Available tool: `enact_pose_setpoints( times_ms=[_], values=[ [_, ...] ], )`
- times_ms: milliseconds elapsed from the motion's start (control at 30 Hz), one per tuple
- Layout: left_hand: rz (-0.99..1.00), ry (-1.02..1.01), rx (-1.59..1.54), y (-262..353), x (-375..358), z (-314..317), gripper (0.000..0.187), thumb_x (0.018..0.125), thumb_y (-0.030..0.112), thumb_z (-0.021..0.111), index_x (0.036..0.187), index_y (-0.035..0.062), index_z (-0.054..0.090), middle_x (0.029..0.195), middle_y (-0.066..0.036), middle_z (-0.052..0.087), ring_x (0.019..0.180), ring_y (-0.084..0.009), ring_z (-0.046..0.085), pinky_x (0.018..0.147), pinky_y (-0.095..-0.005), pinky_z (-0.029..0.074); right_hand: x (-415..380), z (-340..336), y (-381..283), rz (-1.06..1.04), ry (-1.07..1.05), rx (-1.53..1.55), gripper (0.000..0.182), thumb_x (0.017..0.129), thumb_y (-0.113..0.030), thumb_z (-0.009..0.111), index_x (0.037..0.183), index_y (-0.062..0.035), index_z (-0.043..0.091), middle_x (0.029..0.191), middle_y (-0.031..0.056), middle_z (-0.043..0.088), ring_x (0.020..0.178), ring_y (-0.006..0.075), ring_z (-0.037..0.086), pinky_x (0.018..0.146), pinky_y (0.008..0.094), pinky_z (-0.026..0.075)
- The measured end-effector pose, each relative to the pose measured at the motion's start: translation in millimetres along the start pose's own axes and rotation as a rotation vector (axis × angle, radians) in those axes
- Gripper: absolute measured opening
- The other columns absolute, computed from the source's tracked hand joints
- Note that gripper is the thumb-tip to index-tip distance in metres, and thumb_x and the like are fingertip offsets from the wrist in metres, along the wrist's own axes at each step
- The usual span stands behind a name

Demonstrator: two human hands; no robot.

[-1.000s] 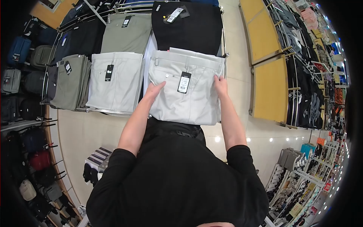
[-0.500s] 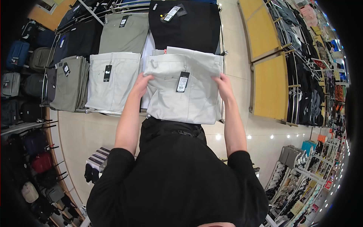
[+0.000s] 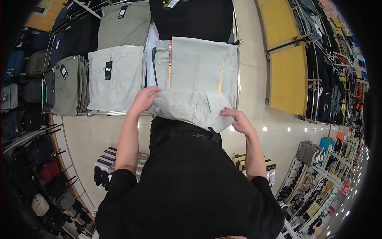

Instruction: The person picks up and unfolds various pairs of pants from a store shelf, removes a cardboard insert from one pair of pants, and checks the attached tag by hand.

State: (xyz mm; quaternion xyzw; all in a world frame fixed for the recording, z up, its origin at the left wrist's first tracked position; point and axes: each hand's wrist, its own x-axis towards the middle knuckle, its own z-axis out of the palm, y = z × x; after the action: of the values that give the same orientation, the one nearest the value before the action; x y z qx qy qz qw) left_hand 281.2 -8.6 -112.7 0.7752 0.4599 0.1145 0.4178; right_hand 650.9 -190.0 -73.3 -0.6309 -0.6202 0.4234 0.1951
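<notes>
Light grey folded trousers point(image 3: 195, 105) lie at the front of the stack, their near part bunched and turned down towards my body, with the tag out of sight. My left hand point(image 3: 144, 99) grips their left edge, fingers bent over the cloth and slightly blurred. At the right edge, my right hand point(image 3: 238, 119) has its fingertips on top of the fabric, pinching it; its thumb is hidden. Behind the turned-down part, another flat pale grey folded pair point(image 3: 199, 59) shows, with a narrow yellow strip at its right.
Beside the stack sit light grey trousers point(image 3: 117, 79) with a black tag, and olive trousers point(image 3: 67, 85). Black trousers point(image 3: 191, 20) lie behind. A metal rail point(image 3: 238, 71) edges the display. Yellow panels point(image 3: 286, 79) stand right, bags point(image 3: 47, 171) hang left.
The top trousers have turned over towards my body, hiding their tag and uncovering the pair beneath. Both hands have moved down and nearer to me; the view has shifted slightly.
</notes>
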Motion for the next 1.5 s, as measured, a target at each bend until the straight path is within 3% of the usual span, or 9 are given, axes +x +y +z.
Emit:
enact_pose_setpoints(
  times_ms=[200, 500, 567, 633, 733, 800, 1300, 1433, 1500],
  values=[
    [0.033, -0.366, 0.09, 59.5, 39.3, 31.8, 0.046, 0.084, 0.041, 0.055, 0.108, 0.0029, 0.062, 0.11, -0.017, 0.06, 0.104, -0.0311, 0.056, 0.088, -0.0352, 0.044, 9.2, -2.5, 6.3, 0.052, -0.188, 0.139, 0.05, 0.063, 0.018, 0.039, 0.1, -0.0044, 0.065, 0.111, 0.0167, 0.061, 0.109, 0.029, 0.056, 0.092, 0.0342, 0.045],
    [-0.117, -0.323, 0.252, 54.6, 14.3, 72.2, 0.033, 0.084, 0.035, 0.052, 0.086, 0.0045, 0.064, 0.082, -0.015, 0.064, 0.081, -0.0336, 0.06, 0.072, -0.0423, 0.047, -11.0, -29.4, 5.5, -0.058, -0.388, -0.196, 0.043, 0.069, 0.014, 0.048, 0.1, -0.0084, 0.067, 0.11, 0.0091, 0.063, 0.109, 0.0273, 0.056, 0.094, 0.0353, 0.044],
    [-0.066, -0.311, 0.234, 59.3, 17.9, 76.7, 0.031, 0.084, 0.034, 0.053, 0.088, 0.0054, 0.064, 0.081, -0.013, 0.064, 0.079, -0.0326, 0.06, 0.07, -0.0412, 0.047, 11.4, -43.0, 7.6, 0.208, -0.492, -0.287, 0.04, 0.071, 0.01, 0.049, 0.101, -0.0101, 0.067, 0.107, 0.0083, 0.064, 0.1, 0.0278, 0.06, 0.089, 0.0346, 0.047],
    [-0.006, -0.294, 0.224, 62.3, 24.7, 79.1, 0.029, 0.083, 0.033, 0.054, 0.089, 0.0063, 0.064, 0.08, -0.012, 0.064, 0.077, -0.0315, 0.06, 0.068, -0.04, 0.047, 33.0, -49.9, 19.5, 0.208, -0.294, -0.573, 0.037, 0.073, 0.003, 0.051, 0.103, -0.0119, 0.066, 0.097, 0.0125, 0.065, 0.091, 0.0311, 0.061, 0.077, 0.0376, 0.05],
    [-0.013, -0.204, 0.162, 57.2, 28.9, 93.4, 0.028, 0.082, 0.03, 0.056, 0.094, 0.0061, 0.063, 0.086, -0.012, 0.064, 0.084, -0.0309, 0.06, 0.076, -0.041, 0.045, 76.5, -30.6, 16.4, 0.09, 0.159, -0.285, 0.026, 0.078, -0.007, 0.054, 0.101, -0.0089, 0.066, 0.094, 0.0153, 0.065, 0.088, 0.032, 0.062, 0.077, 0.0378, 0.049],
    [0.327, 0.345, 0.427, 40.5, 30.0, 110.3, 0.03, 0.081, 0.027, 0.058, 0.101, 0.0061, 0.061, 0.091, -0.013, 0.064, 0.092, -0.0304, 0.058, 0.087, -0.0434, 0.04, 105.6, 7.5, 23.0, 0.121, 0.324, -0.055, 0.023, 0.079, -0.014, 0.057, 0.099, -0.0058, 0.066, 0.091, 0.0173, 0.065, 0.087, 0.0322, 0.062, 0.077, 0.0381, 0.049],
    [-0.146, -0.413, 0.116, 66.0, 43.4, 95.2, 0.051, 0.089, 0.044, 0.039, 0.078, 0.0023, 0.067, 0.079, -0.022, 0.062, 0.081, -0.0384, 0.059, 0.074, -0.0434, 0.046, 130.9, 38.9, 13.0, 0.486, 0.309, -0.264, 0.036, 0.071, -0.029, 0.064, 0.084, 0.0039, 0.064, 0.083, 0.0241, 0.064, 0.081, 0.0395, 0.062, 0.073, 0.0453, 0.049],
    [-0.201, -0.279, 0.067, 49.0, 46.2, 106.4, 0.045, 0.086, 0.042, 0.045, 0.078, 0.0027, 0.067, 0.079, -0.022, 0.062, 0.081, -0.0381, 0.059, 0.075, -0.0434, 0.046, 128.4, 59.5, 24.0, 0.45, 0.515, -0.137, 0.04, 0.069, -0.025, 0.066, 0.095, 0.0051, 0.059, 0.086, 0.0233, 0.063, 0.086, 0.0386, 0.061, 0.077, 0.044, 0.048],
    [-0.255, 0.09, 0.059, 36.6, 49.2, 111.6, 0.032, 0.08, 0.031, 0.056, 0.091, 0.0023, 0.064, 0.086, -0.022, 0.063, 0.084, -0.0376, 0.059, 0.076, -0.0432, 0.047, 130.6, 61.7, 31.0, 0.482, 0.528, -0.1, 0.041, 0.068, -0.023, 0.067, 0.098, 0.0045, 0.059, 0.087, 0.0227, 0.063, 0.087, 0.038, 0.061, 0.078, 0.0434, 0.047]
  ],
)
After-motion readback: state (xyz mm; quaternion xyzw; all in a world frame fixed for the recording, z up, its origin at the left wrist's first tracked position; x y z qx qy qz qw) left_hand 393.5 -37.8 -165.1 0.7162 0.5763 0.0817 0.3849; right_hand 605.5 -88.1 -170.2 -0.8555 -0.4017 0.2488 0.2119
